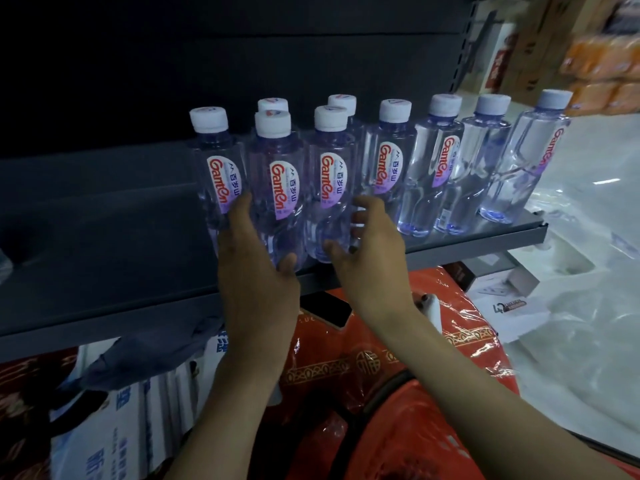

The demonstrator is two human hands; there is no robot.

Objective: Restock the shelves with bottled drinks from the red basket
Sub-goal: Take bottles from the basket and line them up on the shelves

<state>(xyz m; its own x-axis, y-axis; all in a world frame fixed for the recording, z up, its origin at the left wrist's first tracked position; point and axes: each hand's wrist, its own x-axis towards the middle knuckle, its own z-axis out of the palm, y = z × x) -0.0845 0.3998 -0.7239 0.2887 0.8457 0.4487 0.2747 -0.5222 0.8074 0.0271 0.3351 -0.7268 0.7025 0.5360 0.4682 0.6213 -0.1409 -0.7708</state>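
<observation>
Several clear water bottles with white caps and red-lettered labels stand on a dark grey shelf (pixel 460 244). My left hand (pixel 256 271) is wrapped around the lower part of the second front bottle (pixel 277 174), with fingers on its left side and the thumb at its base. My right hand (pixel 370 258) is at the base of the third front bottle (pixel 330 181), its fingers spread loosely beside it and the thumb in front. The red basket (pixel 433 424), with a black handle (pixel 384 386), sits low between my forearms. I cannot see what it holds.
The left half of the shelf (pixel 104 237) holds no bottles. Red plastic-wrapped packs (pixel 381 351) and blue-and-white packs (pixel 138 410) lie below the shelf. White plastic sheeting (pixel 571 306) covers the right side. Cartons and orange packs (pixel 602 64) are stacked at the upper right.
</observation>
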